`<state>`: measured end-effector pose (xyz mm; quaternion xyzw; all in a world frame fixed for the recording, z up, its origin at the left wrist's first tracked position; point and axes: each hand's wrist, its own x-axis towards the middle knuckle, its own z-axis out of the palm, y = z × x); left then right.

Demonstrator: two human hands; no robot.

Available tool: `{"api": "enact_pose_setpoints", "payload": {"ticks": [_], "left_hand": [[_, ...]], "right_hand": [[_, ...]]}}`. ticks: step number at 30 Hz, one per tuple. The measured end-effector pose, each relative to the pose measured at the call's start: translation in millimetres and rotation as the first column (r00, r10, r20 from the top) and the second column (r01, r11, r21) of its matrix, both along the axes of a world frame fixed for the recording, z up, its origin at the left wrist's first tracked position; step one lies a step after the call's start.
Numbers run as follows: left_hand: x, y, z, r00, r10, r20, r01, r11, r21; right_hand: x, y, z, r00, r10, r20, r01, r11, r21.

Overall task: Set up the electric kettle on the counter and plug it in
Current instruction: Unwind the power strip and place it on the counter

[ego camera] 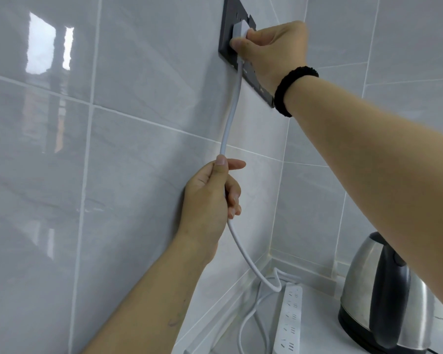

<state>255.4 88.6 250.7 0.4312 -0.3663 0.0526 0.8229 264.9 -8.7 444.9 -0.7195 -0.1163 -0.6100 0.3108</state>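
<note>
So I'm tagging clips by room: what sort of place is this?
Probably a kitchen corner: glossy grey wall tiles, a steel electric kettle on a pale counter, and a wall socket.

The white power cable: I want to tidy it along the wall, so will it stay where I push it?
Probably not. The white round power cable looks floppy: it sags in curves between the white plug and the left hand. Its smooth sheath may slide on the glossy grey tiles.

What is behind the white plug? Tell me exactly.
Behind the white plug sits a dark wall socket plate on the grey tiles. The right hand pinches the plug against it. The prongs and socket holes are covered, so full insertion cannot be seen.
</note>
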Motion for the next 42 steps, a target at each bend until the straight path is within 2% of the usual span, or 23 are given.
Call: {"api": "enact_pose_setpoints", "payload": {"ticks": [4,9,12,20,24,27,31,37,42], "left_hand": [[1,-1,-1,1.000,-0.014,0.009,0.014,1.000,-0.017],[2,-2,-2,1.000,-0.003,0.010,0.003,1.000,-0.010],[2,-2,-3,1.000,-0.005,0.022,0.005,1.000,-0.009],[2,0,-2,1.000,0.023,0.018,-0.024,0.999,0.034],[1,0,-1,0.999,0.039,0.000,-0.039,0.999,0.032],[-1,-2,-2,0.997,0.070,-0.042,-0.069,0.997,0.022],[-5,-9,-2,0.976,0.203,-0.079,-0.202,0.979,0.024],[-12,-16,-9,0.884,0.451,0.122,-0.462,0.883,0.083],[-21,-22,-7,0.824,0.557,0.105,-0.564,0.824,0.054]], "right_hand": [[-10,-5,5,0.997,-0.023,-0.076,0.017,0.996,-0.086],[9,-5,-6,0.996,0.049,0.080,-0.048,0.999,-0.010],[16,-9,-8,0.991,0.064,0.121,-0.063,0.998,-0.011],[6,-10,2,0.999,-0.039,0.030,0.043,0.987,-0.158],[-5,-10,6,0.987,-0.143,-0.072,0.121,0.963,-0.242],[-13,-17,5,0.977,-0.143,-0.160,0.092,0.953,-0.290],[-20,-29,-5,0.947,-0.190,-0.261,0.095,0.936,-0.339],[-29,-26,-37,0.945,-0.171,-0.278,0.072,0.940,-0.333],[-41,-12,-72,0.955,-0.081,-0.284,0.003,0.964,-0.267]]}}
